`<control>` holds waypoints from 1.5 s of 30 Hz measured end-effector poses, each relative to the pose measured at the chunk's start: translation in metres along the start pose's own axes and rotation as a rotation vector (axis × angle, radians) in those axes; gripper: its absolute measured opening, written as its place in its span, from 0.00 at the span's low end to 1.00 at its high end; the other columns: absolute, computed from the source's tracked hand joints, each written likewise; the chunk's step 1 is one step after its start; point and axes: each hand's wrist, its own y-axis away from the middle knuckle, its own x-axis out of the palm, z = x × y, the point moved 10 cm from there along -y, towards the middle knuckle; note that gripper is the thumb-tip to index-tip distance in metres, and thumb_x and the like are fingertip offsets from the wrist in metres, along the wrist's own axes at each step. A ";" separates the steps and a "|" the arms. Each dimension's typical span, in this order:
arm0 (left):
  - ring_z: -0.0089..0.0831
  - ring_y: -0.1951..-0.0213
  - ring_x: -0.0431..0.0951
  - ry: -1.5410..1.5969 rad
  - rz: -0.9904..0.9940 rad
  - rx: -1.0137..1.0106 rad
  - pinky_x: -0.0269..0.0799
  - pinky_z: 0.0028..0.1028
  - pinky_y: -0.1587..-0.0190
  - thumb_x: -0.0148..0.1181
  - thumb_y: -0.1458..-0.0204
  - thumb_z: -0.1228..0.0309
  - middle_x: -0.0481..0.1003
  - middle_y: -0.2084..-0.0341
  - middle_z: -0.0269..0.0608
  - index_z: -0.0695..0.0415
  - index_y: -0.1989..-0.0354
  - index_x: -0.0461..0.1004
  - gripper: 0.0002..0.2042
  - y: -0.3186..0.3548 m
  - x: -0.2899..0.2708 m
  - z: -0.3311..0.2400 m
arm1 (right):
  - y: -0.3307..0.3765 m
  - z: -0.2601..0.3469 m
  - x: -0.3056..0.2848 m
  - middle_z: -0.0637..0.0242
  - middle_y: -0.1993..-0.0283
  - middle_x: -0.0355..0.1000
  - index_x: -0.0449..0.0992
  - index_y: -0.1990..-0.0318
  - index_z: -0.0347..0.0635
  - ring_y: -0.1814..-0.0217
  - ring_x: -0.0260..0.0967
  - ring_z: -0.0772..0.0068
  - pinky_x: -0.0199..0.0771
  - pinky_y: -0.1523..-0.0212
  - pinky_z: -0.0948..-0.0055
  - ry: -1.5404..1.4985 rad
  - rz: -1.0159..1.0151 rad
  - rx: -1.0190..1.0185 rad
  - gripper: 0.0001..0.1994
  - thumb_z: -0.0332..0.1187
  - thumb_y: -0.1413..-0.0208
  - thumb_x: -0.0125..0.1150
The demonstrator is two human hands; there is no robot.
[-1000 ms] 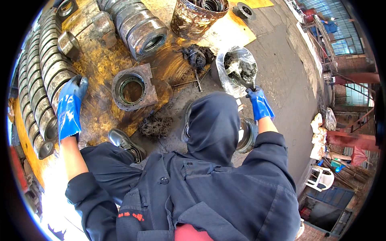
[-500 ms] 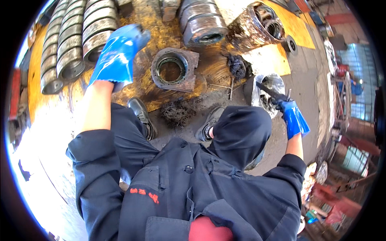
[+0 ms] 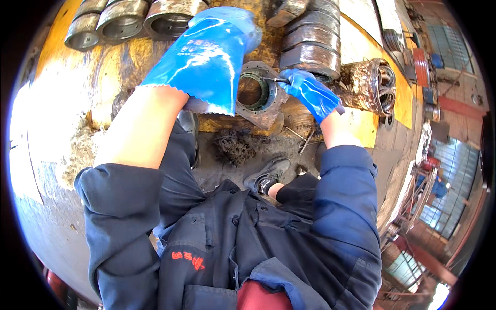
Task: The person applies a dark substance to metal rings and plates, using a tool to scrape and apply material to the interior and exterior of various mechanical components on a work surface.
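My right hand, in a blue rubber glove, is closed on a thin dark tool whose kind I cannot make out. The tool points left over the rim of a square metal housing with a round bore and bolt holes. Beside and above that housing, my left hand is raised in a long blue glove. Its cuff covers the housing's left side, and its fingers are turned away and hidden. Between my shoes lies a dark tangled clump of fibres.
Grooved metal cylinders lie in a row at the far left. A ribbed cylinder and a greasy two-bore part are at the far right. A thin metal T-shaped rod lies near the board's edge. Pale fibres lie on the left.
My right hand has come from the pale bucket at the right to the housing, bringing a thin tool. My left hand has moved right and nearer the camera. The view has shifted.
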 end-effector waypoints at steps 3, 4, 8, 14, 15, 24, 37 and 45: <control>0.47 0.52 0.77 -0.016 0.065 -0.010 0.73 0.42 0.48 0.46 0.42 0.49 0.77 0.53 0.49 0.53 0.49 0.76 0.24 -0.007 0.003 -0.007 | -0.022 -0.009 0.005 0.53 0.58 0.77 0.76 0.57 0.47 0.52 0.74 0.49 0.73 0.53 0.55 0.085 -0.058 -0.120 0.12 0.37 0.48 0.60; 0.47 0.52 0.78 -0.012 0.054 -0.008 0.73 0.42 0.48 0.46 0.42 0.49 0.77 0.54 0.49 0.53 0.50 0.76 0.24 -0.008 0.003 -0.006 | -0.028 -0.007 0.006 0.54 0.58 0.77 0.76 0.57 0.47 0.54 0.74 0.49 0.73 0.54 0.56 0.139 -0.057 -0.128 0.11 0.36 0.48 0.59; 0.47 0.54 0.78 0.000 0.019 -0.030 0.74 0.42 0.50 0.47 0.42 0.48 0.78 0.56 0.49 0.53 0.52 0.77 0.23 -0.009 0.011 -0.006 | -0.032 -0.021 0.015 0.57 0.59 0.77 0.76 0.56 0.49 0.55 0.74 0.49 0.73 0.56 0.58 0.177 0.039 -0.058 0.11 0.34 0.48 0.57; 0.45 0.85 0.76 -0.244 -0.198 0.689 0.71 0.52 0.86 0.58 0.61 0.64 0.74 0.87 0.49 0.54 0.80 0.79 0.08 0.006 0.012 -0.054 | 0.006 -0.019 0.007 0.48 0.50 0.74 0.75 0.50 0.43 0.47 0.71 0.47 0.70 0.48 0.57 -0.091 0.074 0.182 0.16 0.42 0.40 0.54; 0.45 0.86 0.75 -0.274 -0.265 0.704 0.70 0.51 0.87 0.59 0.63 0.64 0.73 0.89 0.48 0.54 0.82 0.79 0.08 0.008 0.013 -0.054 | 0.013 -0.018 0.006 0.48 0.50 0.74 0.75 0.50 0.43 0.47 0.71 0.47 0.70 0.48 0.57 -0.118 0.053 0.170 0.16 0.42 0.40 0.53; 0.45 0.86 0.75 -0.728 -0.712 0.525 0.70 0.51 0.87 0.59 0.63 0.64 0.72 0.90 0.48 0.55 0.82 0.79 0.08 0.012 0.007 -0.062 | 0.046 -0.028 0.037 0.50 0.50 0.73 0.74 0.50 0.41 0.50 0.71 0.52 0.70 0.49 0.60 -0.345 0.015 0.221 0.16 0.41 0.38 0.52; 0.45 0.87 0.74 -0.932 -0.912 0.392 0.70 0.51 0.87 0.59 0.65 0.64 0.70 0.92 0.47 0.55 0.84 0.79 0.09 0.020 0.001 -0.067 | 0.042 0.002 0.070 0.53 0.51 0.73 0.73 0.50 0.37 0.53 0.72 0.60 0.70 0.50 0.64 -0.607 0.063 0.197 0.16 0.40 0.37 0.51; 0.47 0.86 0.75 -0.794 -0.764 0.481 0.71 0.51 0.86 0.58 0.63 0.64 0.71 0.91 0.48 0.55 0.82 0.80 0.09 0.016 0.007 -0.059 | 0.054 0.004 0.094 0.56 0.52 0.73 0.72 0.50 0.35 0.55 0.72 0.64 0.70 0.51 0.67 -0.962 0.116 0.270 0.16 0.39 0.36 0.49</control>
